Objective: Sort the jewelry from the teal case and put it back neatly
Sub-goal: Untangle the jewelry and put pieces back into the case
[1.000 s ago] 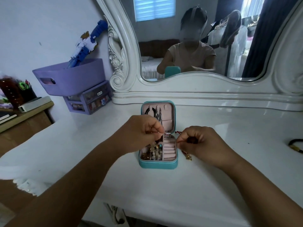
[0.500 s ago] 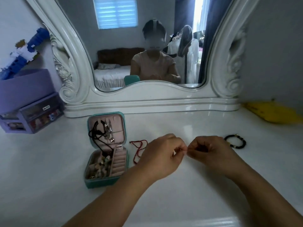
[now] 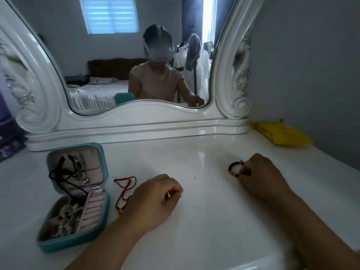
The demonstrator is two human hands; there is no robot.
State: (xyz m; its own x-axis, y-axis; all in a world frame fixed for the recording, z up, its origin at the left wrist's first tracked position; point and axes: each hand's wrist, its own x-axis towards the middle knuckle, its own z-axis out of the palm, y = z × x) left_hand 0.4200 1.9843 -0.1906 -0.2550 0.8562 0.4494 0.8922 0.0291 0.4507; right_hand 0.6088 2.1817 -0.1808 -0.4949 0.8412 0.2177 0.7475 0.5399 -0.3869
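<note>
Right, big white dressing table [image 3: 194, 221] w/ ornate mirror [image 3: 124, 61] at the back; person's reflection visible in it, seated facing the table. Yellow packet [image 3: 282, 134] lies at far right corner by the wall.

Teal case [image 3: 74, 195] sits open on the left side of the tabletop, lid propped up behind the base. Pink lining inside; black cord and some chains hang in the lid, ring rolls on the right half of the base, a jumble of pale beads etc. in the left compartment.

Left hand [image 3: 153, 199] rests on the table near centre, fingers curled in; something tiny may be pinched at the fingertips, can't tell. Right hand [image 3: 261, 176] is further right, well apart from the case, fingers pinching a black bead bracelet [image 3: 234, 168] that lies on the surface.

Red string bracelet [image 3: 125, 190] lies on the table btw the case and left hand, partly tucked behind that hand.
</note>
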